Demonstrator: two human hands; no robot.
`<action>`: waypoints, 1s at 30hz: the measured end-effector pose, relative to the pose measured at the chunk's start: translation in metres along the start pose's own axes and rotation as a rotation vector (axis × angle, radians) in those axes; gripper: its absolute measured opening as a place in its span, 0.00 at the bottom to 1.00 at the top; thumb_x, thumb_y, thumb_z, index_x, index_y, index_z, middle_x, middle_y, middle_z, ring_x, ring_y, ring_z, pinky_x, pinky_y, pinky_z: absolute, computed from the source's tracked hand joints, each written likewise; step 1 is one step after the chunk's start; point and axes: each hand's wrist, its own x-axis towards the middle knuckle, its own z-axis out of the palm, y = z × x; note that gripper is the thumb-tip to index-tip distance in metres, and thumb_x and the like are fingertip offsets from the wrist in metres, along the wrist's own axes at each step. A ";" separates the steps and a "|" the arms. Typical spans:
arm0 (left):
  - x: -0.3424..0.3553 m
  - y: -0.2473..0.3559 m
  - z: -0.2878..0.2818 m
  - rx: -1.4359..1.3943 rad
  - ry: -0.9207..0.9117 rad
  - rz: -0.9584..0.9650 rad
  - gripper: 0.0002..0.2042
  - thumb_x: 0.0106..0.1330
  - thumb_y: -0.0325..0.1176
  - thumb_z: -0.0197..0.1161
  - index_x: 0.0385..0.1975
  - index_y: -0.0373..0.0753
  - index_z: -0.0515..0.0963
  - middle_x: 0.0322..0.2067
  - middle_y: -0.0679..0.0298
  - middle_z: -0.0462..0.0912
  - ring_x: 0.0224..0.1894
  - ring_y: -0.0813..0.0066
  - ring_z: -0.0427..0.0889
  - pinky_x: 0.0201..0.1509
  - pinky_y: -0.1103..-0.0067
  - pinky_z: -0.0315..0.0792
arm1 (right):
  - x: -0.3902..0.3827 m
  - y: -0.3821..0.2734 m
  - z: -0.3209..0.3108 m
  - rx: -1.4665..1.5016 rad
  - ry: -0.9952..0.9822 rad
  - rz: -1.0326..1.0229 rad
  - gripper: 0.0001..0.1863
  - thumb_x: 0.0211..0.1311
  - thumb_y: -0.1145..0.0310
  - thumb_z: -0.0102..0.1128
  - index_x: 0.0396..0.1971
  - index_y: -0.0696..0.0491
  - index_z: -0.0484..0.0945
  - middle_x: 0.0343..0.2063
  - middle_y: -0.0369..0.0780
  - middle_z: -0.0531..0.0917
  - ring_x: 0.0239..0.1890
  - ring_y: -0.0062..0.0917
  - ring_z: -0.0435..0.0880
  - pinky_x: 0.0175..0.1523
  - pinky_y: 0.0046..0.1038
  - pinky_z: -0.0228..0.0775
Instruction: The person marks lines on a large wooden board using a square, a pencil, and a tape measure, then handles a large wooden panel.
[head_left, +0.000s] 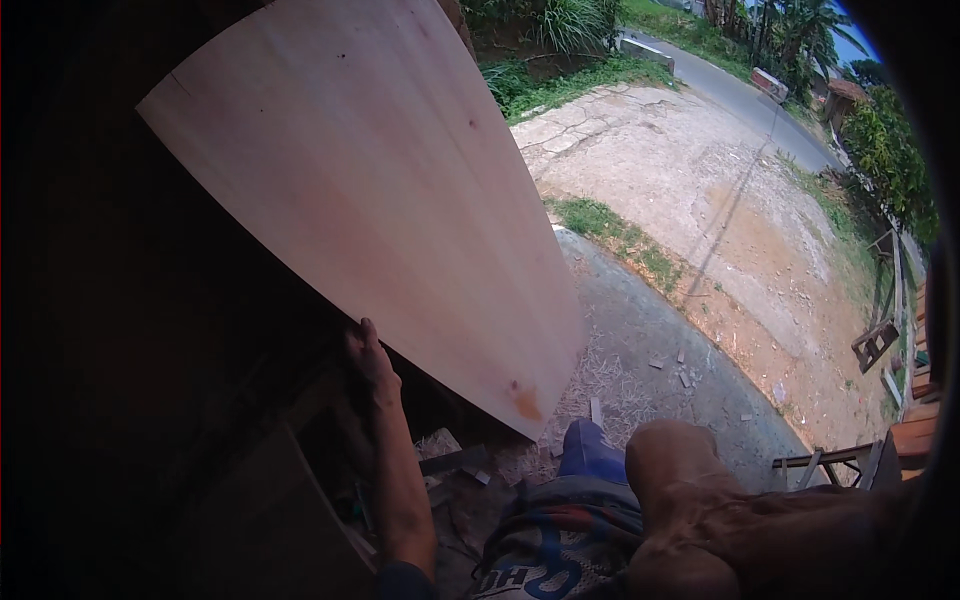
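A broad, pale wooden panel (pixel 400 190) stands tilted across the left and middle of the view. It has a few dark knots and an orange-brown stain near its lowest corner. My left hand (pixel 375 365) is closed on the panel's lower left edge, its fingers partly lost in shadow. Close up at the lower right is my right hand (pixel 690 500), bent and apart from the panel. How its fingers are set, and whether anything is in them, I cannot make out.
Wood shavings (pixel 610 375) and small offcuts (pixel 685 380) litter the concrete floor (pixel 640 310). Scrap wood (pixel 460 460) lies under the panel. A dark wooden frame (pixel 875 345) and a wooden stand (pixel 820 465) are at the right. Beyond are a dirt yard (pixel 740 220) and a road (pixel 720 80).
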 end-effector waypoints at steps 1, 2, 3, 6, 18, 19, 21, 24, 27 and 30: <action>0.000 -0.007 0.011 -0.043 -0.001 -0.026 0.22 0.73 0.40 0.56 0.58 0.29 0.67 0.58 0.53 0.73 0.59 0.64 0.71 0.66 0.71 0.63 | 0.001 0.000 -0.007 -0.006 -0.016 0.020 0.24 0.75 0.54 0.41 0.54 0.59 0.73 0.51 0.50 0.78 0.55 0.38 0.77 0.60 0.39 0.66; 0.001 -0.013 0.021 -0.084 0.002 -0.051 0.23 0.73 0.42 0.56 0.58 0.29 0.68 0.58 0.53 0.72 0.59 0.64 0.71 0.66 0.70 0.63 | 0.002 -0.002 -0.013 -0.013 -0.023 0.040 0.24 0.75 0.54 0.41 0.54 0.59 0.73 0.52 0.50 0.78 0.56 0.39 0.77 0.61 0.39 0.65; -0.001 -0.015 0.036 -0.057 0.000 -0.098 0.27 0.73 0.48 0.56 0.60 0.29 0.67 0.59 0.52 0.71 0.61 0.63 0.70 0.67 0.70 0.62 | 0.002 -0.007 -0.025 -0.026 -0.026 0.048 0.24 0.76 0.54 0.40 0.55 0.59 0.73 0.52 0.50 0.78 0.56 0.39 0.76 0.62 0.40 0.65; 0.003 -0.024 0.008 0.168 0.150 -0.113 0.33 0.73 0.55 0.52 0.60 0.26 0.66 0.59 0.49 0.71 0.63 0.63 0.68 0.68 0.69 0.61 | -0.016 -0.006 -0.085 0.003 0.064 -0.001 0.25 0.76 0.54 0.39 0.57 0.60 0.71 0.54 0.51 0.77 0.58 0.40 0.75 0.64 0.40 0.63; 0.002 -0.039 0.066 0.318 0.451 -0.011 0.33 0.77 0.54 0.43 0.63 0.25 0.64 0.63 0.44 0.67 0.66 0.54 0.66 0.70 0.71 0.60 | -0.175 0.093 -0.589 -0.897 0.648 1.281 0.45 0.65 0.35 0.49 0.71 0.54 0.57 0.71 0.45 0.60 0.72 0.40 0.56 0.71 0.49 0.48; 0.001 -0.036 0.065 0.420 0.486 -0.015 0.32 0.77 0.54 0.42 0.63 0.26 0.64 0.64 0.43 0.66 0.67 0.53 0.65 0.70 0.71 0.60 | -0.186 0.107 -0.611 -0.880 0.666 1.348 0.45 0.65 0.33 0.47 0.71 0.52 0.56 0.71 0.44 0.59 0.73 0.41 0.55 0.71 0.50 0.48; -0.004 -0.033 0.060 0.549 0.539 -0.068 0.32 0.77 0.53 0.42 0.64 0.26 0.63 0.66 0.43 0.65 0.69 0.52 0.64 0.71 0.72 0.60 | -0.206 0.133 -0.634 -0.817 0.610 1.483 0.52 0.59 0.26 0.46 0.73 0.49 0.51 0.73 0.43 0.54 0.74 0.42 0.50 0.71 0.54 0.45; -0.004 -0.058 0.037 0.698 0.639 0.010 0.34 0.75 0.57 0.42 0.63 0.28 0.66 0.64 0.47 0.69 0.67 0.55 0.67 0.69 0.71 0.62 | -0.242 0.169 -0.632 -0.498 0.604 1.566 0.56 0.57 0.20 0.37 0.75 0.47 0.44 0.74 0.42 0.51 0.75 0.40 0.48 0.72 0.54 0.42; -0.003 -0.043 0.048 0.846 0.692 -0.001 0.33 0.75 0.58 0.42 0.62 0.31 0.68 0.62 0.49 0.72 0.66 0.55 0.68 0.67 0.70 0.63 | -0.268 0.167 -0.649 -0.432 0.611 1.413 0.50 0.66 0.28 0.35 0.75 0.48 0.37 0.76 0.39 0.45 0.76 0.35 0.46 0.74 0.38 0.45; -0.022 -0.028 0.060 0.824 0.656 0.066 0.30 0.75 0.57 0.42 0.59 0.34 0.71 0.57 0.49 0.77 0.61 0.53 0.73 0.63 0.68 0.66 | -0.270 0.157 -0.654 -0.643 0.695 1.288 0.43 0.69 0.31 0.33 0.71 0.51 0.56 0.66 0.49 0.68 0.67 0.41 0.67 0.64 0.41 0.64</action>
